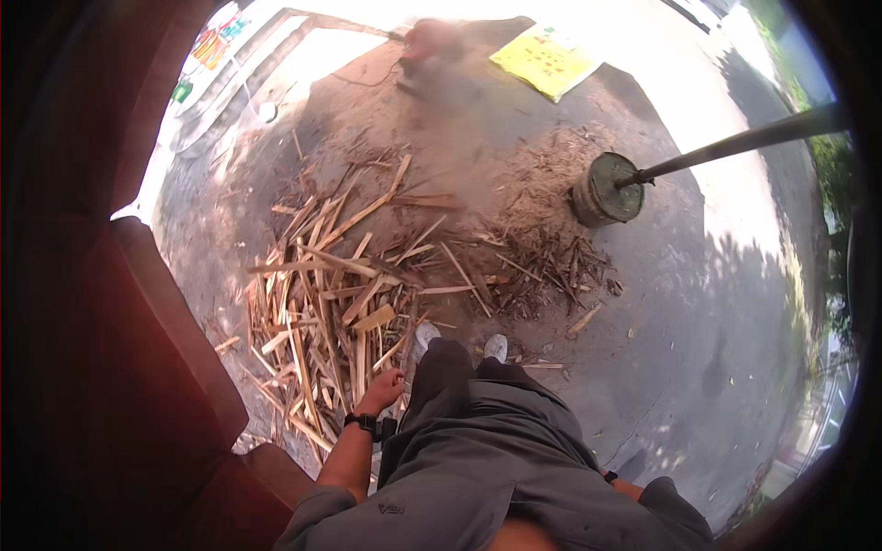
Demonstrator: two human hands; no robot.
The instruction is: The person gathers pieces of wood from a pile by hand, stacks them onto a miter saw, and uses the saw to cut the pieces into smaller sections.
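My left hand (386, 386) hangs beside my left leg with its fingers curled in, and nothing sticks out of it. A dark watch or band is on that wrist. Below and around this hand lies a big loose heap of thin split wood strips (354, 275), pale and crossed over each other, apart from the hand as far as I can tell. My right forearm shows only in part beside the grey shirt, with a dark band at the wrist. My right hand is hidden behind my body and clothing.
Darker wood scraps (551, 266) and sawdust spread ahead of my white shoes (496, 347). A round green drum (611, 197) holds a slanting pole (735, 145). Farther off lie a yellow printed bag (545, 62) and a blurred reddish shape (432, 39). Dark red surface (138, 367) fills the left.
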